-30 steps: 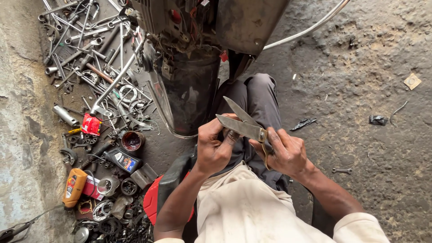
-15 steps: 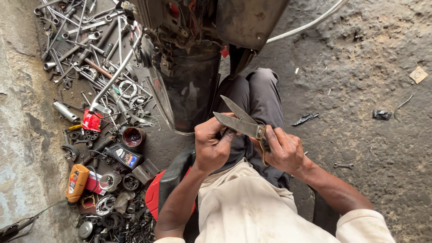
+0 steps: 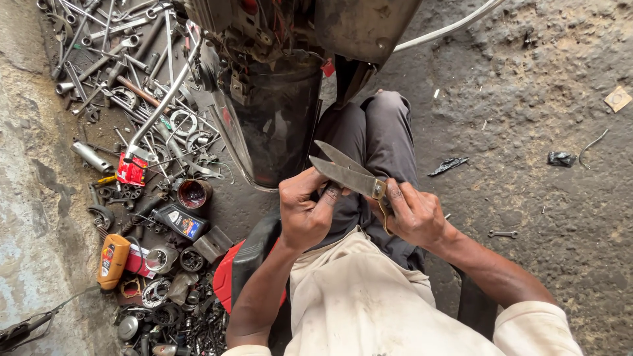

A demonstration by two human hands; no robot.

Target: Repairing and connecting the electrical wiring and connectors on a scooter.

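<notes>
the right hand (image 3: 414, 214) is closed around the handle end of a pair of scissors (image 3: 349, 175), fingers wrapped over the brass-coloured loop. the left hand (image 3: 304, 212) is curled just beside the blades, its fingertips (image 3: 330, 194) pinched at the lower blade; whether they hold something small there is too hidden to tell.

in the head view, the scissors lie above the person's lap, over the dark trousers (image 3: 379, 135). their long axis runs slantwise from the right hand up and to the left of the picture, tips pointing away from the body toward the dark vehicle body (image 3: 277, 112). the two blades are slightly parted, making a narrow v.

to the left on the ground lies a heap of spanners (image 3: 112, 59) and other metal parts, with a small black oil bottle (image 3: 179, 221), an orange bottle (image 3: 112, 262) and a round tin (image 3: 194, 194) near it. a lone spanner (image 3: 502, 233) lies on the concrete at the right, well apart from the hands.
</notes>
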